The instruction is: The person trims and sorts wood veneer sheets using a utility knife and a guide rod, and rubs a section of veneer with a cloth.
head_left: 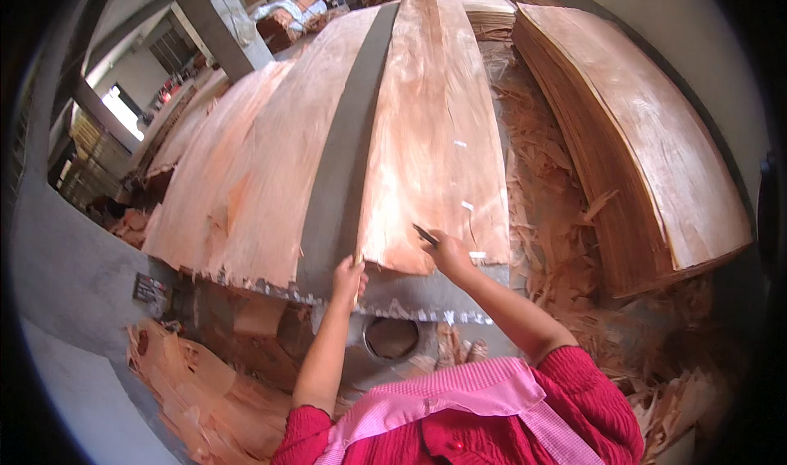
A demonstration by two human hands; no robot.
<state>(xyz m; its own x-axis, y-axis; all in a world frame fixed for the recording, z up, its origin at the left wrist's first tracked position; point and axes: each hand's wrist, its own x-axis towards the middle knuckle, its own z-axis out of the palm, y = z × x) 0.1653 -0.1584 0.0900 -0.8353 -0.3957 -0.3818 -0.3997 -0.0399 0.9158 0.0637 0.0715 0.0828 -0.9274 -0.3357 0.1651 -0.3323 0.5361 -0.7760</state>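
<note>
Veneer sheet lies flat on grey worktop, near edge just ahead of person.

L hand pinches sheet's near-left corner, fingers clenched on edge.

R hand at sheet's near edge, closed on thin dark blade, tip touching wood.

2nd veneer sheet left of it, across bare grey strip. Tall veneer stack to right; scraps between.

Judgement: keep L pinch taut so thin sheet won't buckle; run blade w/ grain, light pressure, else brittle edge may split.
</note>
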